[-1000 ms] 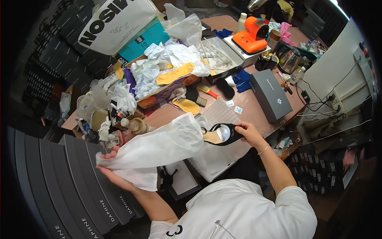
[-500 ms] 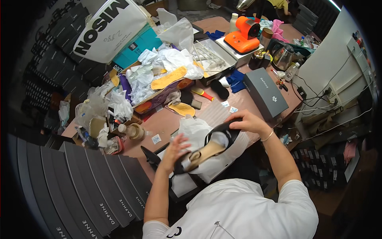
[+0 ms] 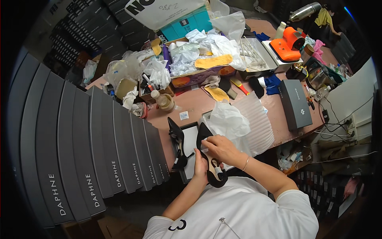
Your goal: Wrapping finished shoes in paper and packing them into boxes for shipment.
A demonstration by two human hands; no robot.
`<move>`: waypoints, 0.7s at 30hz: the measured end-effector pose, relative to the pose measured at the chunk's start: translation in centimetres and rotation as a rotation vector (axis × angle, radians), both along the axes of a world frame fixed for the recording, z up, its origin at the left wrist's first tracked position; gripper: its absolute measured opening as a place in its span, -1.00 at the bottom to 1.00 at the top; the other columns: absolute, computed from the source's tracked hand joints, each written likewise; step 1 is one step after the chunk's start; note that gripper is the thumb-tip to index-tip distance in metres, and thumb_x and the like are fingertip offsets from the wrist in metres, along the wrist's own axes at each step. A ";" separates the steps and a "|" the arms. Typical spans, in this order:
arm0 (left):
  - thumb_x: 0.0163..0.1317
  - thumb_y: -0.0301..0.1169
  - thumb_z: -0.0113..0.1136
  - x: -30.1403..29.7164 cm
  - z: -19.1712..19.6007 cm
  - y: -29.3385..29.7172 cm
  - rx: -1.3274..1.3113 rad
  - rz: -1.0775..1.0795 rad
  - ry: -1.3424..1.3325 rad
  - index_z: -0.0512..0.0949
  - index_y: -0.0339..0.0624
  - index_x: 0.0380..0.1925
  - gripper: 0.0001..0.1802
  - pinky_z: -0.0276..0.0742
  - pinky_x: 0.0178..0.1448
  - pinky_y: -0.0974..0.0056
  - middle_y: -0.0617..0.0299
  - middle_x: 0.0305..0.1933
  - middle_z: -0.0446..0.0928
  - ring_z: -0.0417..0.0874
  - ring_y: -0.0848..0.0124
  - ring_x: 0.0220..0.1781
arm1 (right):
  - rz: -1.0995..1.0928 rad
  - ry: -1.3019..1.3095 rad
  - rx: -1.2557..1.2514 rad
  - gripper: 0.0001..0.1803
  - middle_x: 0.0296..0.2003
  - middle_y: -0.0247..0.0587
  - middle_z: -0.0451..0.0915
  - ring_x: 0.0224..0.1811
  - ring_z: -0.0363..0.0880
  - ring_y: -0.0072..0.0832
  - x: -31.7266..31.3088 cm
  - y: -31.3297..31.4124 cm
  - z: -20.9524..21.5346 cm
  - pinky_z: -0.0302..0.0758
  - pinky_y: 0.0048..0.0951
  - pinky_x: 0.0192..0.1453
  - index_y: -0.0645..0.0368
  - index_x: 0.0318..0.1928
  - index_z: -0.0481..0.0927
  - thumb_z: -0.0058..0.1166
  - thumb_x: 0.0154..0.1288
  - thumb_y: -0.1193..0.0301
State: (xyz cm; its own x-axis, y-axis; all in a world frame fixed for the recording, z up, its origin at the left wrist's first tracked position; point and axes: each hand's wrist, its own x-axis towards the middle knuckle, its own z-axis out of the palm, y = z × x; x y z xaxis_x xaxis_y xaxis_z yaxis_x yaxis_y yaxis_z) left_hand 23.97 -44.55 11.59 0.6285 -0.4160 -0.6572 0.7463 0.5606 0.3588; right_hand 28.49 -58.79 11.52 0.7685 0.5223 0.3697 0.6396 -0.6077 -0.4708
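Note:
A black pointed heeled shoe [image 3: 209, 161] lies across an open shoe box [image 3: 190, 139] at the table's near edge. My left hand [image 3: 200, 166] grips it from the left side near the heel. My right hand [image 3: 220, 148] rests on top of it, fingers curled over its upper. A second black heeled shoe [image 3: 177, 140] lies in the box just to the left. White tissue paper [image 3: 226, 119] is bunched beside the box, right above my right hand.
A row of dark grey shoe boxes [image 3: 91, 151] stands to the left. A corrugated white sheet [image 3: 256, 123] and a grey box [image 3: 295, 103] lie right. Behind are a cardboard box of paper and insoles [image 3: 199, 65], an orange device [image 3: 288, 44] and bottles.
The white tissue paper I held spread out has been put down by the box. Both hands have come together onto the black shoe over the open box.

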 end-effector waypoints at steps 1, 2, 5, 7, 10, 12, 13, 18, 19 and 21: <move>0.17 0.51 -0.62 -0.2 -0.3 0.3 -0.011 -0.013 0.008 0.43 -0.31 -0.08 0.05 0.63 -0.29 0.25 0.03 -0.36 0.55 0.64 0.24 -0.40 | 0.008 0.036 0.001 -0.55 -0.09 -0.20 0.52 -0.10 0.51 -0.27 0.0 0.3 0.0 0.43 -0.30 -0.01 0.14 -0.04 0.50 0.24 -0.01 0.43; 0.16 0.51 -0.62 -0.4 -0.8 0.5 -0.026 -0.029 0.016 0.42 -0.31 -0.07 0.05 0.63 -0.29 0.24 0.03 -0.36 0.55 0.64 0.24 -0.40 | 0.014 0.073 -0.003 -0.54 -0.05 -0.18 0.50 -0.09 0.50 -0.26 -0.1 0.3 0.0 0.43 -0.31 0.01 0.15 -0.02 0.50 0.23 0.00 0.42; 0.15 0.52 -0.62 -1.0 -1.9 0.7 -0.054 -0.033 0.015 0.41 -0.31 -0.06 0.06 0.63 -0.29 0.24 0.04 -0.36 0.55 0.63 0.24 -0.41 | 0.114 0.123 -0.110 -0.41 -0.02 -0.17 0.46 -0.08 0.48 -0.26 -0.5 0.0 -1.3 0.42 -0.31 -0.02 0.22 0.10 0.43 0.19 -0.04 0.44; 0.17 0.51 -0.62 -1.0 -1.7 0.6 -0.059 -0.002 -0.011 0.42 -0.30 -0.07 0.04 0.60 -0.28 0.23 0.05 -0.37 0.54 0.62 0.26 -0.40 | 0.054 0.046 -0.111 -0.32 -0.02 -0.16 0.45 -0.08 0.48 -0.25 -0.9 0.2 -1.1 0.43 -0.30 -0.03 0.23 0.19 0.36 0.19 -0.04 0.45; 0.20 0.48 -0.62 -0.7 -0.3 -0.1 -0.010 0.038 -0.064 0.43 -0.28 -0.07 0.01 0.58 -0.28 0.24 0.08 -0.37 0.54 0.61 0.28 -0.39 | -0.057 0.049 -0.135 -0.18 -0.07 -0.15 0.48 -0.09 0.49 -0.23 -1.3 1.1 0.1 0.42 -0.29 -0.02 0.25 0.30 0.25 0.24 -0.05 0.45; 0.21 0.47 -0.62 -0.6 -1.4 0.3 -0.012 -0.001 -0.113 0.42 -0.27 -0.07 0.00 0.56 -0.27 0.24 0.10 -0.37 0.55 0.60 0.29 -0.38 | -0.086 0.151 -0.106 -0.10 -0.11 -0.14 0.51 -0.11 0.49 -0.20 -1.3 1.4 0.6 0.42 -0.28 -0.03 0.25 0.35 0.19 0.27 -0.06 0.46; 0.21 0.47 -0.63 -0.5 -1.9 0.4 -0.014 -0.020 -0.137 0.42 -0.26 -0.06 -0.01 0.56 -0.27 0.23 0.11 -0.36 0.55 0.60 0.29 -0.38 | -0.069 0.236 -0.070 -0.08 -0.13 -0.13 0.52 -0.13 0.49 -0.18 -0.9 1.3 0.8 0.42 -0.27 -0.04 0.24 0.36 0.16 0.28 -0.07 0.46; 0.20 0.48 -0.62 -0.1 0.0 -0.7 0.091 0.084 -0.076 0.41 -0.30 -0.02 0.03 0.57 -0.29 0.27 0.11 -0.36 0.55 0.61 0.31 -0.37 | -0.003 0.365 -0.038 -0.02 -0.13 -0.07 0.53 -0.18 0.48 -0.12 -1.8 -0.6 3.0 0.41 -0.21 -0.06 0.26 0.39 0.08 0.29 -0.07 0.48; 0.21 0.47 -0.62 0.0 0.3 -0.9 0.095 0.068 -0.063 0.40 -0.31 -0.01 0.03 0.57 -0.29 0.27 0.11 -0.35 0.55 0.61 0.31 -0.36 | -0.033 0.223 -0.019 -0.05 -0.04 -0.12 0.51 -0.20 0.50 -0.16 -2.1 -0.6 2.0 0.44 -0.23 -0.12 0.16 0.41 0.10 0.28 -0.01 0.39; 0.23 0.45 -0.60 -0.1 -1.1 -0.5 -0.038 0.003 -0.109 0.40 -0.30 0.01 0.00 0.60 -0.23 0.23 0.07 -0.29 0.56 0.64 0.31 -0.31 | -0.059 0.290 -0.055 -0.04 -0.02 -0.10 0.50 -0.18 0.49 -0.15 -1.5 -0.3 1.5 0.42 -0.23 -0.07 0.13 0.43 0.06 0.27 0.02 0.38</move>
